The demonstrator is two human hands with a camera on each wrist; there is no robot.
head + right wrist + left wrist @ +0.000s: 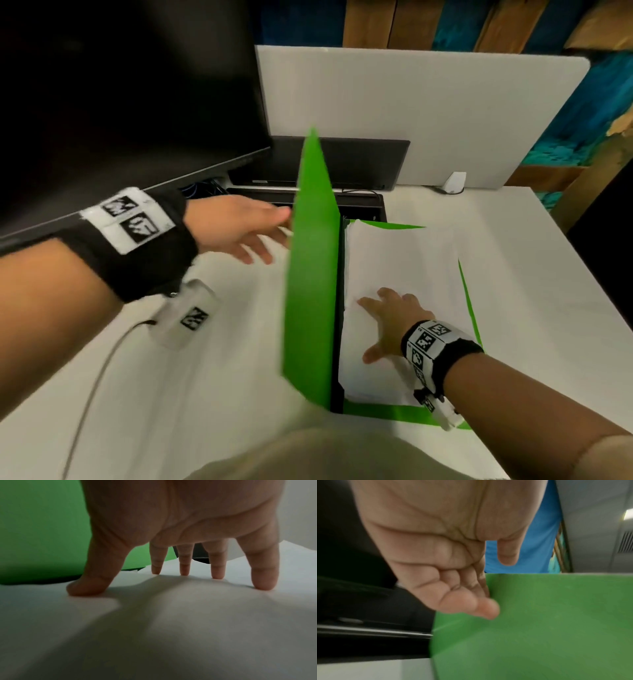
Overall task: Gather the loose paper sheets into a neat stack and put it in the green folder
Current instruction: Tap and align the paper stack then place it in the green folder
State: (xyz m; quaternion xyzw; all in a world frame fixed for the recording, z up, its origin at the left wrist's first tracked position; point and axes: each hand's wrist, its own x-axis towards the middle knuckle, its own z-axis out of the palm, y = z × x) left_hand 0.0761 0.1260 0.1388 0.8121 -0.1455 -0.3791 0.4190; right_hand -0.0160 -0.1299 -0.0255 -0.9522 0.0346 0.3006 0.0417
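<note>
Pressing hand: the right hand (394, 322) lies spread on the paper stack (404, 274), straight fingers (264, 580) and thumb touching the top sheet, grasping nothing.
Paper stack: white sheets rest inside the green folder (376, 413), on its lower leaf at the near right of the white tabletop (496, 240).
Folder cover: the cover (311, 267) stands upright along the stack's left edge.
Left hand: the left hand (239, 229), farther left, has relaxed fingers (488, 608) against the cover's outer face, not curled round it.
Far side: a dark monitor (130, 102) and white partition (428, 113).
</note>
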